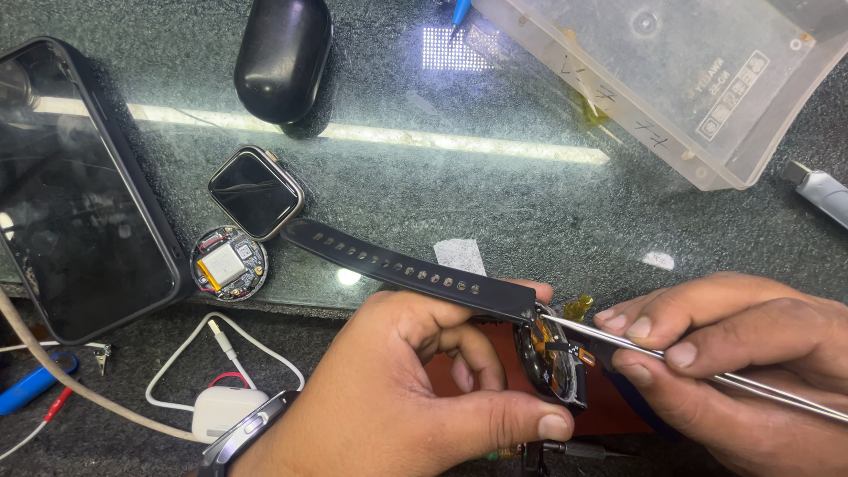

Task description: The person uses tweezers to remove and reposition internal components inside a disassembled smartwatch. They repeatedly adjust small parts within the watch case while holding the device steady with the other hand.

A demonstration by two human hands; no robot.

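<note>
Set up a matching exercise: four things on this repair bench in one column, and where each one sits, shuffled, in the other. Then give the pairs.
Things:
1. opened watch with strap
2. tweezers
3. square watch screen
4. round circuit module

Places:
A. pinched in the right hand
B. lying flat, just below the square screen
C. gripped in the left hand
D. on the glass, beside the black tablet

Pairs: 1-C, 2-A, 3-D, 4-B
</note>
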